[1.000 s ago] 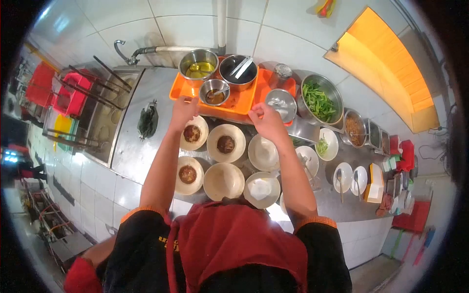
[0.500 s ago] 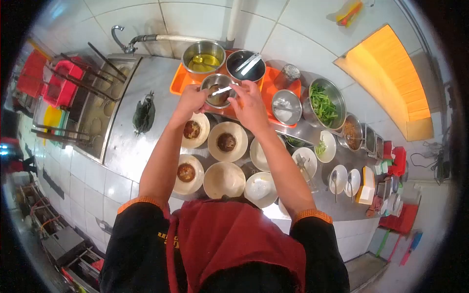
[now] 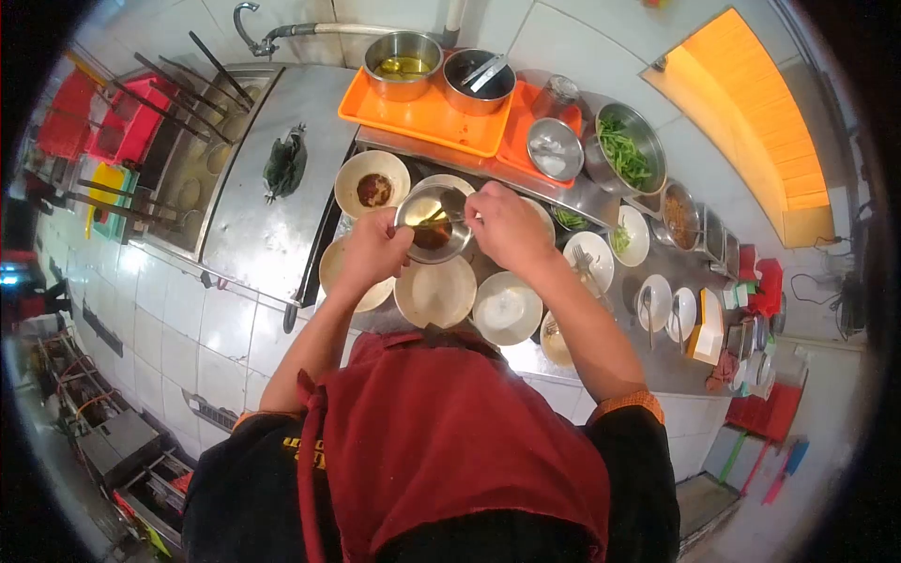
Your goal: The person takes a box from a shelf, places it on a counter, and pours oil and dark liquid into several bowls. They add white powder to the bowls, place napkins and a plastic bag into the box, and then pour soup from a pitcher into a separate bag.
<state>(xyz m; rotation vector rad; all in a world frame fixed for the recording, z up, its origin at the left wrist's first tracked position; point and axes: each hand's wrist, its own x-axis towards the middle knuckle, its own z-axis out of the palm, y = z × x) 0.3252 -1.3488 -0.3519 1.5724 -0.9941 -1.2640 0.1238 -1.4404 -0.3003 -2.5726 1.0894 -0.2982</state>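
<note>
My left hand (image 3: pixel 373 251) grips the rim of a small metal bowl (image 3: pixel 422 199) from the left, fingers closed. Dark brown liquid lies in this bowl, which hovers over the rows of pale bowls. My right hand (image 3: pixel 507 225) pinches the handle of a spoon (image 3: pixel 454 204), whose head is inside the metal bowl. Just behind my left hand stands a pale bowl with brown sauce (image 3: pixel 357 205). An empty-looking pale bowl (image 3: pixel 435 293) is below the metal bowl, and another with white contents (image 3: pixel 507 310) sits to its right.
An orange tray (image 3: pixel 422 120) at the back carries a pot of yellow liquid (image 3: pixel 402 86) and a dark pot with tongs (image 3: pixel 474 101). Greens fill a large metal bowl (image 3: pixel 627 155) at the right. Dark leaves (image 3: pixel 284 164) lie left, near the long-handled strainers (image 3: pixel 211 122).
Both hands have brought the metal bowl from the orange tray toward me, over the pale bowls. The spoon has come along, its head now inside the bowl. The view has shifted slightly.
</note>
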